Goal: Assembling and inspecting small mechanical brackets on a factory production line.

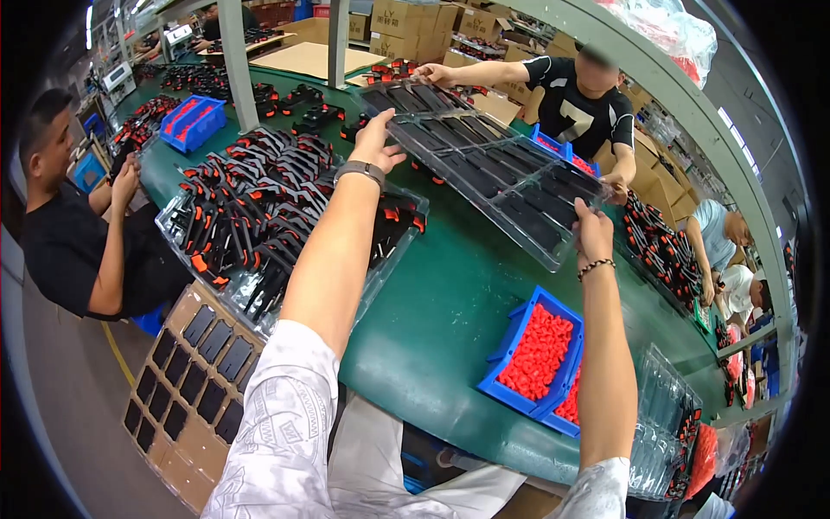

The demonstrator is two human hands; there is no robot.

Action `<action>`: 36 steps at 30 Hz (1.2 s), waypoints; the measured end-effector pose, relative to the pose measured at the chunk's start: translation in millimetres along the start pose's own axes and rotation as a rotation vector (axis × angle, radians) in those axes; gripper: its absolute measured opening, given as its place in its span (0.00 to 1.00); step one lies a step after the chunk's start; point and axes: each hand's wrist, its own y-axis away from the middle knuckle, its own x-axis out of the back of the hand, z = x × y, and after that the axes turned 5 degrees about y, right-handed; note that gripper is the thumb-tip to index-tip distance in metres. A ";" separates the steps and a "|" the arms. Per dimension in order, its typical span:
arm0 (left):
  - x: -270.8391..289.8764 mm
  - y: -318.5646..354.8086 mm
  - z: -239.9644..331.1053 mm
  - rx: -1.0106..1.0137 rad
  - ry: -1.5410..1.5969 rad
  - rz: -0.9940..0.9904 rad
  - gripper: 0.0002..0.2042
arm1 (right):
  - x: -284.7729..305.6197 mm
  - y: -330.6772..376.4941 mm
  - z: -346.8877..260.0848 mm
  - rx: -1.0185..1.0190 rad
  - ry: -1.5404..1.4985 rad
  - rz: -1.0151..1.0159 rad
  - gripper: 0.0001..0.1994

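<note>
A clear plastic compartment tray (538, 245) filled with flat black parts (454, 132) is held up over the green table, tilted. My left hand (378, 145) grips its near left edge, thumb uppermost and fingers curled beneath. At the near right corner my right hand (593, 232) is closed on the rim. Across the table a co-worker's hands (437, 74) hold the far side of the same tray. Below my left forearm lies a big heap of black and orange clamp-like parts (259, 186) on clear plastic trays.
Blue bins (493, 381) of small red pieces stand near my right forearm. At lower left is a cardboard tray (186, 432) with black plates. A metal post (339, 43) rises at the back. Stacked clear trays (661, 424) lie at right. A person (86, 216) sits at left.
</note>
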 end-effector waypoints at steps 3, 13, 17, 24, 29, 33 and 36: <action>13.2 -13.4 4.6 0.012 0.064 -0.067 0.25 | 6.0 12.9 2.4 0.005 -0.090 0.022 0.20; 1.3 27.2 -19.9 -0.109 0.244 -0.155 0.15 | 42.3 75.7 11.0 0.186 -0.117 0.146 0.22; -2.5 76.0 -4.8 -0.143 0.267 -0.193 0.16 | 64.6 102.4 8.9 0.237 -0.130 0.113 0.25; 31.8 180.4 46.5 -0.365 0.293 -0.186 0.31 | 71.7 155.9 1.0 0.402 -0.003 0.048 0.29; 88.9 261.3 102.6 -0.447 0.168 -0.175 0.24 | 69.7 227.9 -21.7 0.382 -0.199 -0.161 0.28; 170.2 361.8 133.2 -0.463 0.143 -0.120 0.18 | 41.5 295.5 -29.0 0.316 -0.288 -0.366 0.28; 202.4 463.2 156.2 -0.623 0.075 0.018 0.24 | 18.1 340.3 -56.1 0.371 -0.276 -0.463 0.27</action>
